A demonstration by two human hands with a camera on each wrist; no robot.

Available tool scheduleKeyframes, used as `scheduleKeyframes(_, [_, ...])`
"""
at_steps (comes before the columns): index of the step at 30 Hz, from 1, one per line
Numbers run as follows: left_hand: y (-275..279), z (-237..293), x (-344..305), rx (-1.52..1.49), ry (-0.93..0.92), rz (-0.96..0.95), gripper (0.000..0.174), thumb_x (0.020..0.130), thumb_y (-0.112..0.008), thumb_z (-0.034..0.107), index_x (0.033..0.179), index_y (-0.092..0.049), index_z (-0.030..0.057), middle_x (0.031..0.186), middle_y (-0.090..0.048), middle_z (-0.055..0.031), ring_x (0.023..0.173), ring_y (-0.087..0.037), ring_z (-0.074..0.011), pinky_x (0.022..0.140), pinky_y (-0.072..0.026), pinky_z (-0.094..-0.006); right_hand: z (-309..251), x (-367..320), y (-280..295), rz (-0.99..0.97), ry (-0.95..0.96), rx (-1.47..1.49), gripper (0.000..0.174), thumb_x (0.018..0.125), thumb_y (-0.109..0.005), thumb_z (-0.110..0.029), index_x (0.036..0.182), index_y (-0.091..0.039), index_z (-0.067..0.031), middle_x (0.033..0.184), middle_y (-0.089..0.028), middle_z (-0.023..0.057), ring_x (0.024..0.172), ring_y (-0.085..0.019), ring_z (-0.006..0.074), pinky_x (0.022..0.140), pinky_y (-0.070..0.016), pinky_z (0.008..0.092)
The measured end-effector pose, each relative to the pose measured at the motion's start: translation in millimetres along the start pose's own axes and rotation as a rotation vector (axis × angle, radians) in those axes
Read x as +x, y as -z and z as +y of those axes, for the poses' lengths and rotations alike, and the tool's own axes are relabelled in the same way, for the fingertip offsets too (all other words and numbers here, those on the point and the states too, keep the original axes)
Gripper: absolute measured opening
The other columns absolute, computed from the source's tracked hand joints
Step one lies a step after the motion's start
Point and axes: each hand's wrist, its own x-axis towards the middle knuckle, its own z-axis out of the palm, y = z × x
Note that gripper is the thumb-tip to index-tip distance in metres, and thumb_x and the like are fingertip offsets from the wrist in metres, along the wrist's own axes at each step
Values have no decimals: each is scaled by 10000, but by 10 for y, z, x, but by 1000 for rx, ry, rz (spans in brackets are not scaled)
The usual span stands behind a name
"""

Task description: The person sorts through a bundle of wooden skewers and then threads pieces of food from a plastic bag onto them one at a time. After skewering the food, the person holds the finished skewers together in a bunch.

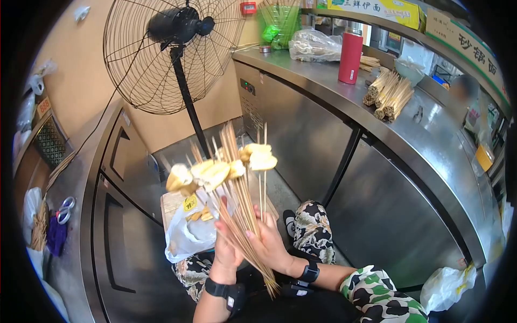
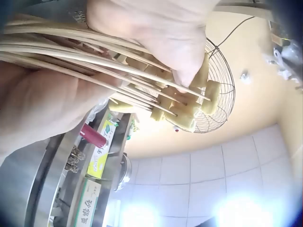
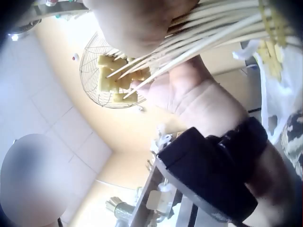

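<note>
Both hands are together around a bundle of thin bamboo skewers point(image 1: 243, 212), held above the lap. Pale yellow, spongy-looking food pieces point(image 1: 212, 175) are threaded near the upper ends; their exact kind is unclear. My left hand point(image 1: 228, 252) grips the bundle from the left, and my right hand point(image 1: 271, 248) holds it from the right, thumb across the sticks. Lower stick ends converge below the palms. In the left wrist view, skewer tips poke toward the food blocks point(image 2: 173, 106) between the hands. The right wrist view shows the same sticks point(image 3: 199, 45) running between both hands.
Ahead of the knees, a white plastic bag point(image 1: 186, 231) with more yellow pieces point(image 1: 202, 216) lies on a low stool. A standing fan point(image 1: 180, 54) is behind it. Steel counters flank both sides; the right one carries skewer bundles point(image 1: 389, 94) and a red bottle point(image 1: 350, 56). Scissors point(image 1: 65, 210) lie left.
</note>
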Motion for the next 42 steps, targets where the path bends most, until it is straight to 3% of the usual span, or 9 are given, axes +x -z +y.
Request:
scheduleKeyframes(3, [11,41,-122,-328,197,134,719,885,-366,643,1368,-359,110,1338,-438,-224,1178,-483,-358,1005,-390,-448,41,-112,39,-72,-56,4,287,904,-542,-204,1092,-579,11,1184,-460,214,1134,-395,352,988,-329,420])
scheduleKeyframes(8, [-51,96,-230,-460,158,130,793,857,-331,702,1349,-382,83,1353,-428,-219,1226,-439,-352,1041,-347,-455,10,-64,106,-82,-85,151,271,917,-541,-225,1066,-611,-9,1143,-516,165,1120,-411,313,977,-335,397])
scheduleKeyframes(11, [-90,102,-241,-379,77,49,735,858,-475,618,1371,-349,107,1337,-443,-205,1233,-434,-340,1035,-360,-458,8,-37,126,-101,-125,244,243,903,-571,-222,1023,-642,-23,1096,-537,142,1095,-426,286,965,-339,376])
scheduleKeyframes(14, [-137,111,-204,83,91,-61,764,823,-668,414,1414,-258,156,1294,-473,-202,1208,-461,-316,1014,-391,-447,-2,-43,104,-115,-190,303,212,882,-603,-206,1005,-658,-42,1076,-534,123,1087,-427,269,959,-342,360])
scheduleKeyframes(17, [-103,66,-167,41,201,88,904,762,-758,210,1440,-161,199,1255,-494,-205,1172,-495,-295,991,-418,-429,66,-83,41,-80,-267,384,185,863,-628,-179,995,-667,-55,1063,-530,97,1088,-426,247,958,-343,346])
scheduleKeyframes(21, [50,-47,-203,69,160,98,907,775,-726,127,1447,-116,156,1230,-507,-205,1142,-515,-294,984,-427,-402,86,-63,49,-80,-410,608,184,881,-626,-180,977,-661,-28,1074,-523,51,1012,-486,149,895,-399,294])
scheduleKeyframes(24, [37,-4,-238,48,214,133,845,772,-688,13,1443,-183,104,1244,-505,-97,1162,-495,-212,997,-399,-345,91,-59,41,-97,-635,971,242,924,-589,-220,991,-641,7,1028,-558,9,884,-544,58,767,-457,218])
scheduleKeyframes(27, [61,30,-271,36,225,176,833,766,-670,-19,1443,-199,99,1234,-509,-91,1153,-499,-204,993,-401,-344,90,-19,96,-195,-744,1092,237,919,-597,-221,1015,-637,-7,981,-590,-2,871,-560,60,772,-464,221])
scheduleKeyframes(42, [58,58,-379,101,248,151,889,754,-587,-98,1476,-123,134,1330,-430,-96,1186,-463,-203,993,-385,-329,120,60,165,-306,-543,841,233,886,-616,-110,1090,-584,-3,980,-633,19,862,-574,51,758,-474,204])
